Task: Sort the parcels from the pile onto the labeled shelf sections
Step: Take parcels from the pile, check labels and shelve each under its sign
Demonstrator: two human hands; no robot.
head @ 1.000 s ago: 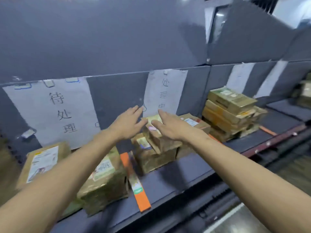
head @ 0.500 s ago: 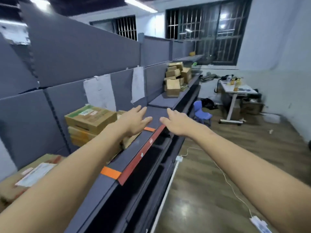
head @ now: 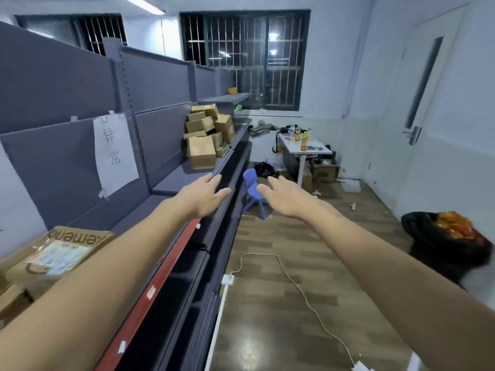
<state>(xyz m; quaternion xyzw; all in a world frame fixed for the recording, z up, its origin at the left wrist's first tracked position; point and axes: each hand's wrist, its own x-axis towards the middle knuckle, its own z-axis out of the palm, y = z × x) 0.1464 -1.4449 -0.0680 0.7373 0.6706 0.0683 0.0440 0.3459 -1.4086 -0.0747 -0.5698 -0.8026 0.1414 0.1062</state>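
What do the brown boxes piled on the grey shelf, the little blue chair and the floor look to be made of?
Brown boxes: cardboard, matt; tan faces with folded flaps. Small blue chair: probably moulded plastic; one even colour, smooth rounded shape. Floor: wood-look planks, glossy, with bright reflections; solid wood or laminate, I cannot tell.

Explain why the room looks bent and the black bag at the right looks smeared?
Head view: the wide-angle lens bows the shelf backs and the door near the edges; the black bag is smeared, likely by motion; the parcel pile mid-frame looks fairly sharp; lamps reflect as bright spots in the window, and the floor shows a pale sheen.
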